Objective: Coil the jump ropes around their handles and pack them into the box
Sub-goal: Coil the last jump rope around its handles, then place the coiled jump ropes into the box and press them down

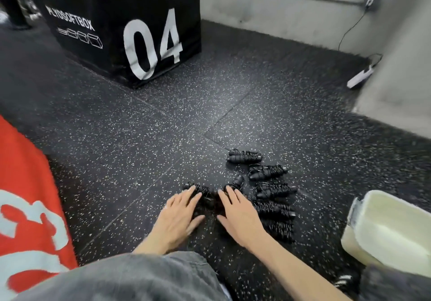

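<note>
Several black jump ropes coiled around their handles lie on the speckled floor, in a loose column from the farthest bundle [244, 156] down to the nearest [279, 229]. My left hand [179, 214] lies flat with straight fingers on a coiled rope [200, 190] at the left of the group. My right hand [238, 214] lies flat too, its fingertips on another bundle [237, 182]. Between the hands more black rope shows, blurred. A pale, cream-coloured plastic box [356, 209] stands at the right, open at the top.
A large black plyo box [121, 30] marked 04 stands at the back left. A red cloth with white print [30, 207] lies at the left. Grey walls close the back and right, with a white power strip [360, 78] and its cable. My grey trouser leg [130, 279] fills the foreground.
</note>
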